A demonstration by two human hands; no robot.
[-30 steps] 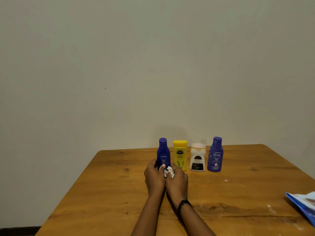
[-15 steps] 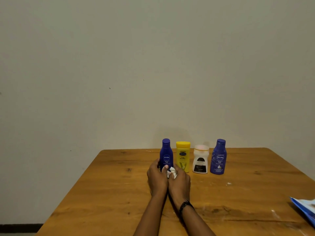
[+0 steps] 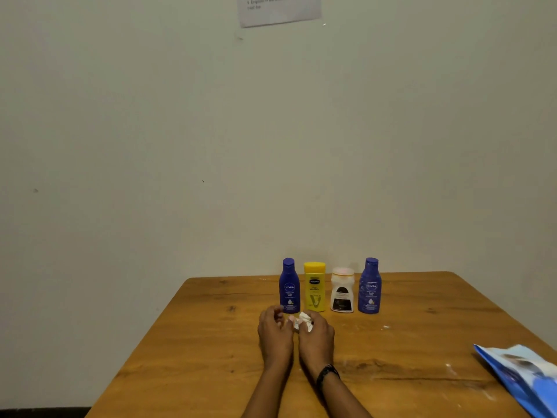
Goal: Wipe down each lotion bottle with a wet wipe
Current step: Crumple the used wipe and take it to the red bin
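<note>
Four bottles stand in a row on the table (image 3: 211,342), just beyond the fingers (image 3: 278,312). The leftmost bottle (image 3: 289,286) rises directly behind the left fingertips; the second bottle (image 3: 314,286), third bottle (image 3: 342,290) and fourth bottle (image 3: 369,286) follow rightward. The wipe (image 3: 303,321) sits between the fingertips. A packet (image 3: 524,378) lies far right, nearer than the fingers.

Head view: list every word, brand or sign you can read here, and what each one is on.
"NIVEA" and "body milk": left blue bottle.
"NIVEA": right blue bottle; smaller print blurred.
Yellow bottle: dark oval logo, too blurred to read.
White bottle: dark label, text unreadable.
Paper notice on the wall: "trash bin" ends a cut-off line; the rest is too blurred.
Blue packet: no readable text.
</note>
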